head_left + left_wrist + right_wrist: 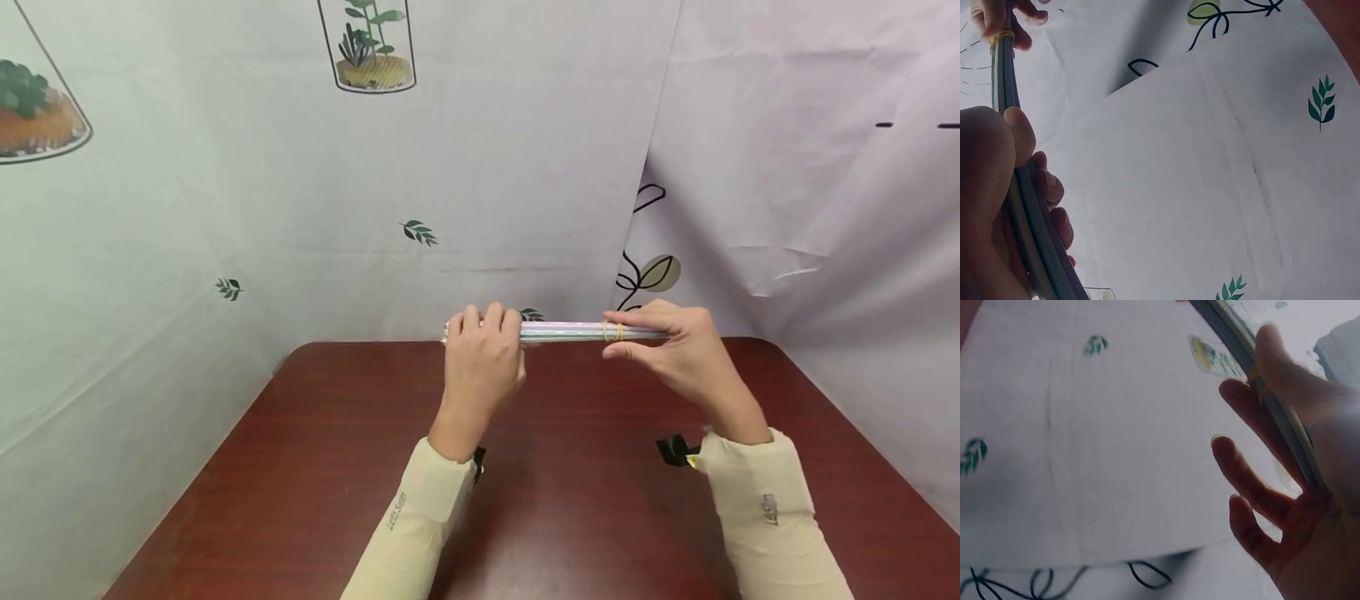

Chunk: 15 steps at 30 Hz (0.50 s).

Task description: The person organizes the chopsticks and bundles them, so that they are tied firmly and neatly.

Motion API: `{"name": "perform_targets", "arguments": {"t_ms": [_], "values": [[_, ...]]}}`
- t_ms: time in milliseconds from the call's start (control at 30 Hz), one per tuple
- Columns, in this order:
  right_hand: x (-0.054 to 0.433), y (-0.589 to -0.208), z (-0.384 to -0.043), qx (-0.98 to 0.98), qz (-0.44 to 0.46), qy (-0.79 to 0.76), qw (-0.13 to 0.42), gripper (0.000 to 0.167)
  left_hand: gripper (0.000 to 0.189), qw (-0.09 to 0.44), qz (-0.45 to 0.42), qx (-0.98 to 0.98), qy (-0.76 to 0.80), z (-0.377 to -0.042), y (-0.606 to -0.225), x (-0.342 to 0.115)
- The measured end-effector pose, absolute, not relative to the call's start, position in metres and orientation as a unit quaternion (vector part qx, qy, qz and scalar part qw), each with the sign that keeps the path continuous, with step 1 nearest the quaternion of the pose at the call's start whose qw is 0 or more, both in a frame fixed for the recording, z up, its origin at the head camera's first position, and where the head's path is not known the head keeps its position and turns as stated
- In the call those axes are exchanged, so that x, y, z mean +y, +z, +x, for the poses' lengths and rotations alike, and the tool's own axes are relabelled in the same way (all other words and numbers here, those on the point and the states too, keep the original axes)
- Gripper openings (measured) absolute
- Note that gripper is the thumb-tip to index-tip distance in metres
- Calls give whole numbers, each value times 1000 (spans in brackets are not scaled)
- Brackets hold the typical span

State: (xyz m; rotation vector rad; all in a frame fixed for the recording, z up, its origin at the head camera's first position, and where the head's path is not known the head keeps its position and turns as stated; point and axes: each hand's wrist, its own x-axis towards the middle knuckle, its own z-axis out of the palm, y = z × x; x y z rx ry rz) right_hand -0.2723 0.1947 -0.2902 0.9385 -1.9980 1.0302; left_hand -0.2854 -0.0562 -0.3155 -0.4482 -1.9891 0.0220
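**Bundle [562, 332] being held level at both ends**

The bundle of thin, pale sticks is stretching sideways between the left hand [483, 358] and the right hand [686, 346], in line with the far edge of the desk [570, 500] in the head view.

Left grip: closed. Fingers are wrapping over the bundle near its left end, which is poking out just past them; in the left wrist view the thumb is lying along the sticks.

Right grip: closed to a pinch. Thumb and one finger are pressing the bundle from opposite sides, right beside a yellow band [613, 331] that is circling the sticks. In the right wrist view two other fingers are curving loosely, apart from the bundle, and the near end is running into the palm.

Surroundings: white cloth [525, 167] printed with plants is hanging behind the desk. Cream sleeves [761, 500] are covering both forearms. A small black object [673, 450] is showing beside the right cuff; its kind cannot be told.
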Motion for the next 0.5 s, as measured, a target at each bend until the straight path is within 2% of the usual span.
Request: {"name": "perform_targets", "arguments": {"t_ms": [133, 500], "values": [[206, -284, -271, -752, 391, 386, 365, 48, 9, 529, -187, -828, 3, -284, -312, -58], [197, -286, -270, -760, 405, 242, 448, 28, 9, 539, -188, -821, 15, -280, -312, -57]]}}
